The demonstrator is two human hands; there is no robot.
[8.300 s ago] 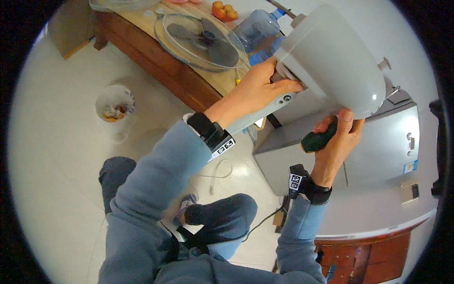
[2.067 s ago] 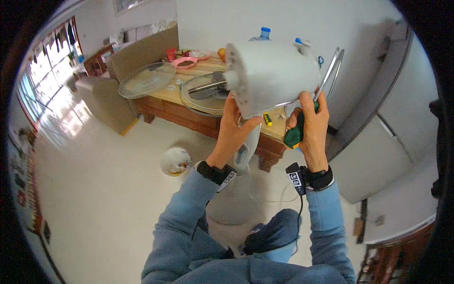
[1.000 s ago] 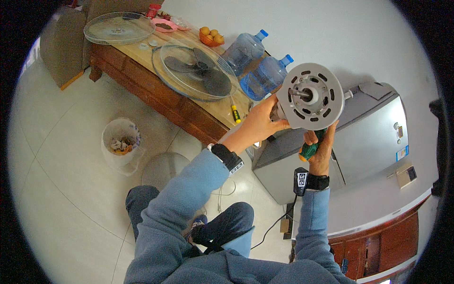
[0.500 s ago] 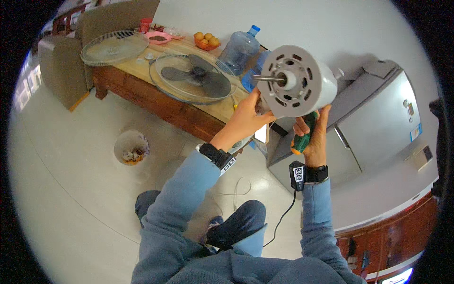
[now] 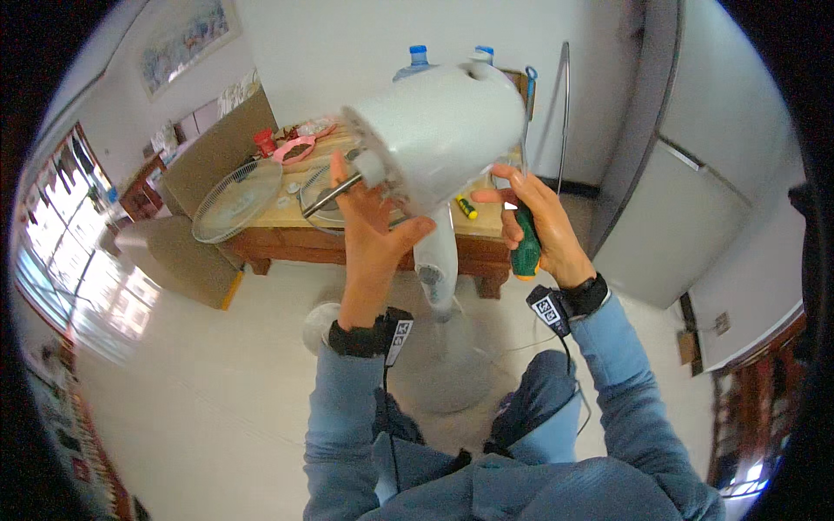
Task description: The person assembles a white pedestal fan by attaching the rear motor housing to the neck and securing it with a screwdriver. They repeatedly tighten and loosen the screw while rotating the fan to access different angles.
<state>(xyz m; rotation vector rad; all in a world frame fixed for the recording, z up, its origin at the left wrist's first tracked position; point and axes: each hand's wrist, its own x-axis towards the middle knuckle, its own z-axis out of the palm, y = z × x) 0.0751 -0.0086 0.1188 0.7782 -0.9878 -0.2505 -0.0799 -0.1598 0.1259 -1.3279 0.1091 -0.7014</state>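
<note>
A white electric fan's motor housing [image 5: 443, 130] tilts in front of me, its metal shaft [image 5: 332, 195] pointing to the lower left. Below it the white stand neck [image 5: 436, 260] runs down to a round base [image 5: 443, 378] on the floor, between my legs. My left hand [image 5: 373, 226] is at the housing's front end, fingers spread behind the shaft and thumb toward the underside; whether it touches is unclear. In my right hand [image 5: 552, 230], below the housing's rear, is a green and orange screwdriver [image 5: 526, 247]. The screwdriver's tip is hidden.
Behind stands a wooden table [image 5: 365, 239] with a round fan grille [image 5: 230, 208], a pink dish [image 5: 295, 149], a yellow-black screwdriver [image 5: 466, 207] and blue-capped water bottles [image 5: 419, 57]. A grey fridge [image 5: 643, 208] is at right, a sofa [image 5: 187, 256] at left.
My view has swung left. The housing has turned from facing me to side-on, its shaft now toward the lower left. My left hand's fingers have spread; the screwdriver stays in my right.
</note>
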